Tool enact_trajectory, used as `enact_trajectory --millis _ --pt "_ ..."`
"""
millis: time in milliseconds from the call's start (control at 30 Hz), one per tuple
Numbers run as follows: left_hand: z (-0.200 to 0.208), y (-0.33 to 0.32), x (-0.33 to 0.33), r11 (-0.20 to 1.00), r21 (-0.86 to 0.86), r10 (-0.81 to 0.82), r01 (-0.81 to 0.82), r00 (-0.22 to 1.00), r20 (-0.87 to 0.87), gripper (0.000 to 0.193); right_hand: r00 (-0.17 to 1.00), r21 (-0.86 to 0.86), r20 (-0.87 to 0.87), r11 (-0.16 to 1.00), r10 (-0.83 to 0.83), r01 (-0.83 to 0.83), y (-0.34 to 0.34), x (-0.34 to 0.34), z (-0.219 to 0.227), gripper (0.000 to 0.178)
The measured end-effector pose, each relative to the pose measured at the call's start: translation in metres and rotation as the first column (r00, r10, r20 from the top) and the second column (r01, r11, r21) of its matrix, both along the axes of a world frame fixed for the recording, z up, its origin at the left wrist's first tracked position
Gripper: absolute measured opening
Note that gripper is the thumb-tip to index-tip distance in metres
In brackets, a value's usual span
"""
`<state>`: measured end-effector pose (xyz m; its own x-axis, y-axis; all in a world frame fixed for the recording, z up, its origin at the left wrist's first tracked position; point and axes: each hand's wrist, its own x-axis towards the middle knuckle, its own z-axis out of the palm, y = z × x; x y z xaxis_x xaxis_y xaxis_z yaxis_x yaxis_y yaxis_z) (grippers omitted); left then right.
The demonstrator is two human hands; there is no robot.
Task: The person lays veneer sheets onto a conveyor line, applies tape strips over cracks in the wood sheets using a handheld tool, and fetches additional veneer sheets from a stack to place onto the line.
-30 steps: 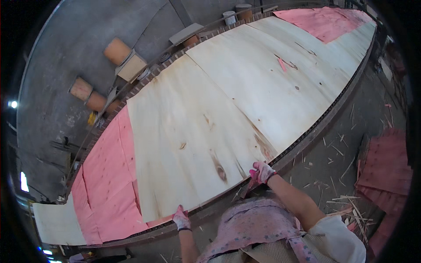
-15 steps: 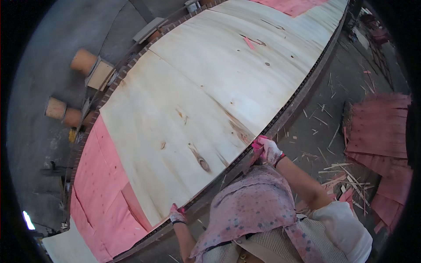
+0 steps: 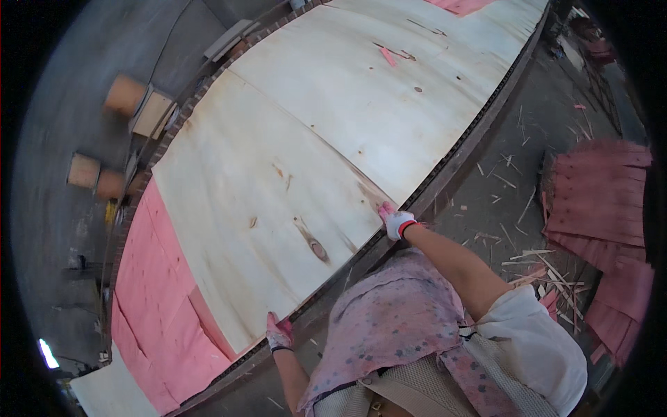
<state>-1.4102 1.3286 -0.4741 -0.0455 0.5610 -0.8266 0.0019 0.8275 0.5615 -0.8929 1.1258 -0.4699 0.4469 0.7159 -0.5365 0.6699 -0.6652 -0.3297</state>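
A pale wood veneer sheet point(image 3: 236, 201) with brown knots and streaks lies across a long table. My left hand point(image 3: 279, 331), in a pink-stained white glove, holds its near edge beside the pink sheets. My right hand point(image 3: 396, 221), gloved alike, grips the same sheet at its near right corner, fingers on top. Beyond the seam lies a second pale veneer sheet point(image 3: 361, 104), with a narrow pink scrap point(image 3: 388, 57) on it. Pink veneer sheets point(image 3: 153, 285), partly overlapping and split, show at the left. The undersides of both held edges are hidden.
A dark rail with a chain point(image 3: 458, 142) runs along the table's near edge. Stacked pink veneer point(image 3: 597, 194) stands on the floor at the right, near scattered wood splinters point(image 3: 556, 281). Orange cylinders point(image 3: 125, 95) stand beyond the table's far edge.
My right hand has come from beside the rail onto the veneer's corner, and the seam there shows more plainly. My left hand remains at the near edge. The view has shifted slightly.
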Motion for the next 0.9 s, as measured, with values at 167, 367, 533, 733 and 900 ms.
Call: enact_trajectory --millis 167,367,533,733,900 --pt "-0.003 -0.03 0.052 0.989 0.069 -0.106 0.128 0.96 -0.259 0.058 0.67 0.073 -0.621 0.821 -0.407 0.566 -0.015 0.036 0.062 0.043" --pt "-0.053 -0.028 0.107 0.58 0.241 -0.583 0.778 0.603 -0.545 0.08 0.606 0.339 -0.484 0.503 -0.631 0.795 -0.115 0.039 0.01 0.036" --pt "0.04 -0.023 0.192 -0.056 -0.408 -0.663 0.911 -0.34 -0.667 0.051 0.582 0.036 -0.271 0.597 -0.766 0.802 -0.275 -0.025 -0.019 0.014" --pt "-0.017 0.028 0.132 -0.809 -0.569 0.214 0.15 -0.826 -0.522 0.026 -0.348 -0.187 -0.415 -0.295 -0.841 0.937 -0.394 -0.189 0.002 0.035" --pt "-0.044 0.037 0.149 -0.739 -0.628 0.102 0.243 -0.881 -0.461 0.023 -0.602 -0.259 -0.211 -0.55 -0.77 0.794 -0.45 -0.328 0.032 0.032"
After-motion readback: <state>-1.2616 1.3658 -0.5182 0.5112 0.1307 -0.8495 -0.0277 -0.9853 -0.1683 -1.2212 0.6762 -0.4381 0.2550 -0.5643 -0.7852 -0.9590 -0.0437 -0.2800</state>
